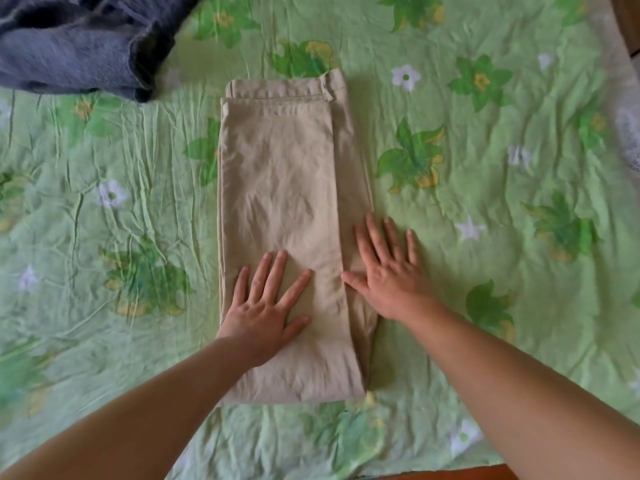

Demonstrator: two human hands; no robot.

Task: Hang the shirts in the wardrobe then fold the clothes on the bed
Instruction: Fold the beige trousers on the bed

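Beige trousers folded lengthwise, mid-bed. Your left hand flat on cloth; right hand flat across right edge. Risk: layers slipping askew on next fold if you lift pressure unevenly.

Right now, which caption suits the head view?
Left hand presses folded beige trousers; right hand lies flat at their edge, on green floral bedsheet.

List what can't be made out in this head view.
Blue-grey garment: head view, cut off by the top and left edges; type unclear.
Beige trousers: head view, lower layers hidden by the top fold; parts covered by the left hand and right hand.
White fabric: head view, cut off by the right edge, blurred.
Wardrobe, shirts: outside the frame.
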